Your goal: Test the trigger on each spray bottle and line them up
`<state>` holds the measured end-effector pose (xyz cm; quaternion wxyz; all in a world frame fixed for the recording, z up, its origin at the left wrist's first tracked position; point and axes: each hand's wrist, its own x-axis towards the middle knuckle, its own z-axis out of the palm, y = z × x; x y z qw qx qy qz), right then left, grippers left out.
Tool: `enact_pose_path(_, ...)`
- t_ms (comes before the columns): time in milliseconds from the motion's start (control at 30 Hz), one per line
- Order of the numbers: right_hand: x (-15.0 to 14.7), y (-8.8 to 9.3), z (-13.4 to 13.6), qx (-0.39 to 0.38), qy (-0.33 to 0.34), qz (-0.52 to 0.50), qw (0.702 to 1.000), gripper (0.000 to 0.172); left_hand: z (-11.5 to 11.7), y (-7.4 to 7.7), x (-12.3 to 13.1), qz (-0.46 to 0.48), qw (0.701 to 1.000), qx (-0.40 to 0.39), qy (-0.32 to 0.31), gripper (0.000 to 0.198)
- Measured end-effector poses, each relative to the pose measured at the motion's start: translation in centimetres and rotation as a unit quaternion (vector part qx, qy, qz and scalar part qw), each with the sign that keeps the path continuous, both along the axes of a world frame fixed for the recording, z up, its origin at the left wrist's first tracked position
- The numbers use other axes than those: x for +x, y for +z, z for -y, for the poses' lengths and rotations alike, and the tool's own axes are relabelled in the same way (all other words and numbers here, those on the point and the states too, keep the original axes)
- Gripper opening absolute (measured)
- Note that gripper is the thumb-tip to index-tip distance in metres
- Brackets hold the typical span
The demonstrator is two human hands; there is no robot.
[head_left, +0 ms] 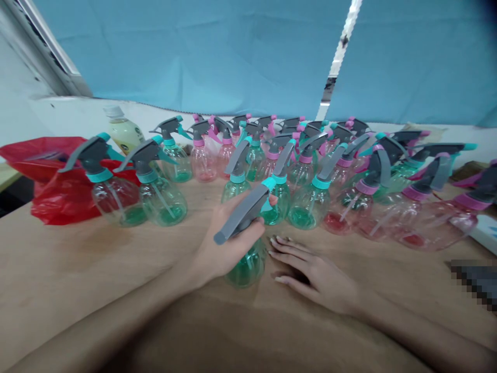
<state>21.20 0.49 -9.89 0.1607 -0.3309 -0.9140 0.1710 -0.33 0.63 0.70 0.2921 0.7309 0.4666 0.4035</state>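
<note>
At the table (58, 269) | left hand (218, 244) clamped on green spray bottle (247, 268) | right hand (316, 277) outstretched palm-down beside it

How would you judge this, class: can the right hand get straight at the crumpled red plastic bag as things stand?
Probably not directly: the left hand, holding a green-tinted plastic spray bottle, lies between the right hand and the red bag, while two similar bottles stand along its nearer side.

Left fingers (250, 236) curled, right fingers (292, 260) outstretched
</note>
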Motion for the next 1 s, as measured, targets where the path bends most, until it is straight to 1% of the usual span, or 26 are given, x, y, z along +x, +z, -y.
enact_pose_path(133, -0.03, 0.06, 0.02, -0.002, 0.001, -0.014, 1.000, 0.049, -0.01, 0.03, -0.02, -0.006, 1.000, 0.009, 0.002, 0.032)
enact_pose_path(333, -0.04, 0.10, 0.05, 0.001, 0.004, -0.029, 1.000, 0.049, -0.01, -0.18, -0.06, 0.003, 1.000, -0.004, -0.003, 0.035)
enact_pose_path(500, 0.01, 0.01, 0.00, 0.002, 0.005, -0.011, 1.000, 0.049, 0.10, -0.04, -0.04, 0.003, 1.000, -0.002, -0.004, 0.034)
enact_pose_path(733, 0.00, 0.01, -0.01, 0.007, 0.004, -0.002, 1.000, 0.049, -0.11, -0.44, -0.29, -0.006, 1.000, 0.004, -0.011, 0.037)
enact_pose_path(1000, 0.01, -0.04, 0.05, 0.004, 0.004, -0.014, 1.000, 0.049, -0.20, 0.00, -0.39, -0.030, 0.999, 0.014, -0.032, 0.038)
